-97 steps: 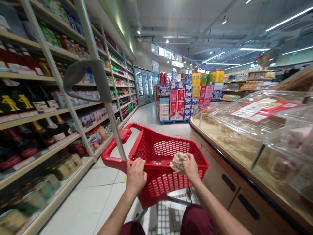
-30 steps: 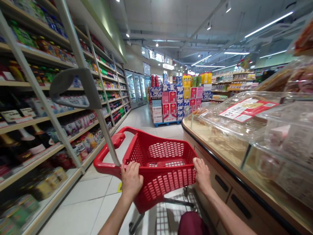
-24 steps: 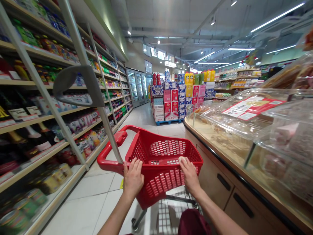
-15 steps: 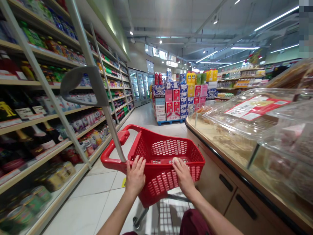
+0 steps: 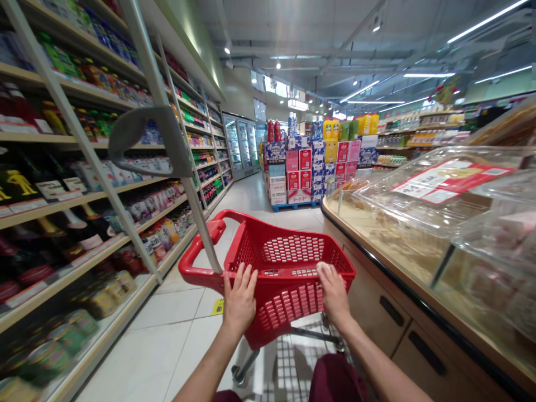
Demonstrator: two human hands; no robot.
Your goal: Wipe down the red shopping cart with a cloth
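A red plastic shopping cart [image 5: 288, 304] with a perforated basket stands side-on in front of me, and nothing shows inside it. My left hand [image 5: 240, 301] lies on the near rim by the handle end, fingers stretched and slightly apart. Farther right along the same rim is my right hand [image 5: 336, 296], fingers bent over the edge. A small white wad [image 5: 323, 267], perhaps tissue, shows at its fingertips; the thumb is hidden. A grey pole with a loop-shaped grip [image 5: 151, 139] rises from the cart's handle end.
Drink shelves [image 5: 121, 190] line the left side. Close on the right is a wooden display counter [image 5: 368, 290] with clear plastic food boxes [image 5: 439, 178]. Stacked cartons [image 5: 299, 173] stand ahead on a blue pallet [image 5: 295, 206]. Glass-door fridges [image 5: 243, 145] are beyond.
My right hand has slid right along the rim, toward the basket's far end. My left hand stays near the handle end. The cart appears slightly farther right in view.
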